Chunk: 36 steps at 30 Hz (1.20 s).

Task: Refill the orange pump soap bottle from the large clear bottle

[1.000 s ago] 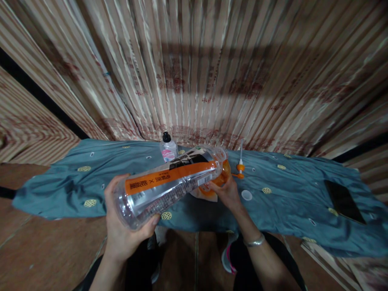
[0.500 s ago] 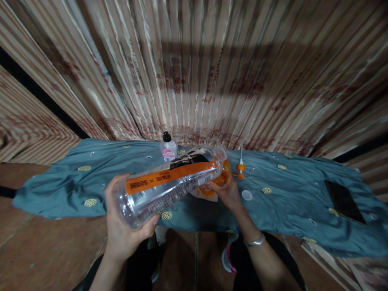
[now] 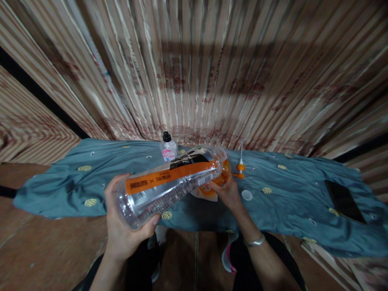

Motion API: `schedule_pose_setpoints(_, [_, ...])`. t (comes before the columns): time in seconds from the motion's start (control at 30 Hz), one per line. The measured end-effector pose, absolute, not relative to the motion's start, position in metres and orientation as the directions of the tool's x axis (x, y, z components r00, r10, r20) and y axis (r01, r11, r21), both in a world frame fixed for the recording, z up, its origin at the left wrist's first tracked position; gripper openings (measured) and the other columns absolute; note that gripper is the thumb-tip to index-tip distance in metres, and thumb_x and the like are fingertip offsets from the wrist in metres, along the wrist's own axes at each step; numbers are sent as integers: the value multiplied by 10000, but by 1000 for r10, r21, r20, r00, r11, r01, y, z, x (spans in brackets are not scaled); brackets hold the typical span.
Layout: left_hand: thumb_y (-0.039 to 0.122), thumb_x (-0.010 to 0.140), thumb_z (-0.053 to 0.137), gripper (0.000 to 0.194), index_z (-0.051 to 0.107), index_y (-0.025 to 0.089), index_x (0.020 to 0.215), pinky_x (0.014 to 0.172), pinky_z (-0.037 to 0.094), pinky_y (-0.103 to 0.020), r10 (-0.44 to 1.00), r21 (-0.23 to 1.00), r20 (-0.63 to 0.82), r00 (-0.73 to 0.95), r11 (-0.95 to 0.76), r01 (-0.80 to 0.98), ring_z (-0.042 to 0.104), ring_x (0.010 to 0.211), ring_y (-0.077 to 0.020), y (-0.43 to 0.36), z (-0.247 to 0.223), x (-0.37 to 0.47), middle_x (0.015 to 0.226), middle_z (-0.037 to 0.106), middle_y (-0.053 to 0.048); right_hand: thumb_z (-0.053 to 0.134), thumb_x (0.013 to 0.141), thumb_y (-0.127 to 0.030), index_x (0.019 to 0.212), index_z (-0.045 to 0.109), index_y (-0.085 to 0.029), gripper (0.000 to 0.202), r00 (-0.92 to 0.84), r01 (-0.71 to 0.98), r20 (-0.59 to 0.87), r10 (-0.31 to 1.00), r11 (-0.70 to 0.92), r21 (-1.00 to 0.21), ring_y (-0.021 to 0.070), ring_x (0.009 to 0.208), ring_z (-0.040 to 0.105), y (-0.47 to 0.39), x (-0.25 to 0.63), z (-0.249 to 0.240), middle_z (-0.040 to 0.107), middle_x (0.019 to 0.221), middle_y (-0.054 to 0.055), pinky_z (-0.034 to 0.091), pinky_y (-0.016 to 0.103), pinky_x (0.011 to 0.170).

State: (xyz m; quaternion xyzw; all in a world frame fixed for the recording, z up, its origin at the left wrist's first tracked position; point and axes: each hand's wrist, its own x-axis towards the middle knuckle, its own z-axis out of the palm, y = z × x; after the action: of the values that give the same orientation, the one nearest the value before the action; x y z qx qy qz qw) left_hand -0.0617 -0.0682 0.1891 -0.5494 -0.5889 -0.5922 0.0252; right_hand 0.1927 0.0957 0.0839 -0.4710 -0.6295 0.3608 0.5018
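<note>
My left hand (image 3: 125,226) is closed around the base of a large clear drink bottle (image 3: 169,182) with an orange, silver and black label. The bottle is tilted, its neck lower on the far side and pointing right. At that end my right hand (image 3: 226,192) grips an orange bottle (image 3: 224,171), whose opening is hidden behind the clear bottle's neck. Just right of it an orange pump top (image 3: 240,169) with a pale tube lies on the cloth. Closer to me is a small white round cap (image 3: 246,195). A pale cloth or paper (image 3: 209,197) shows partly beneath the orange bottle.
A small clear bottle with a black cap and pink label (image 3: 169,149) stands behind the large bottle. A dark phone-like slab (image 3: 344,201) lies at the right. Blue-green patterned cloth (image 3: 66,190) covers the narrow surface, with striped curtains (image 3: 194,72) behind.
</note>
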Motion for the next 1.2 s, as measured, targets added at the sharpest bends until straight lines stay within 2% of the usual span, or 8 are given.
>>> schedule_pose_setpoints(0.2, [537,684,917,833,604,245,1399,881,644,-505,618,671,678,-399,-297,680,735,1064,-353,-69,189,-61,1278,658,-131,940,708,-523,1313,706,-217,717,-42,248,278,960,279,-928,378,1131,807,97,193,84,839,1218,126,657,554,1018])
schedule_pose_setpoints(0.67, [586,731,893,805,600,253,1403,843,640,-481,617,650,693,-374,-308,695,738,1023,-330,-68,191,-60,1238,661,-116,911,746,-519,1377,696,-209,736,-54,255,307,950,310,-916,349,1106,815,97,193,83,844,1220,119,680,500,969])
schedule_pose_setpoints(1.0, [544,689,914,792,594,244,1348,861,641,-488,628,690,662,-410,-295,661,730,1047,-334,-69,194,-58,1254,653,-122,918,722,-579,1369,685,-204,783,-55,259,267,962,272,-927,380,1140,802,97,193,84,832,1238,143,654,555,1015])
schedule_pose_setpoints(1.2, [512,634,927,784,591,248,1292,849,649,-495,631,722,634,-446,-277,634,742,1022,-339,-68,197,-57,1217,675,-113,918,713,-564,1318,698,-212,733,-43,256,262,964,264,-930,363,1125,807,96,192,87,838,1222,129,660,530,1004])
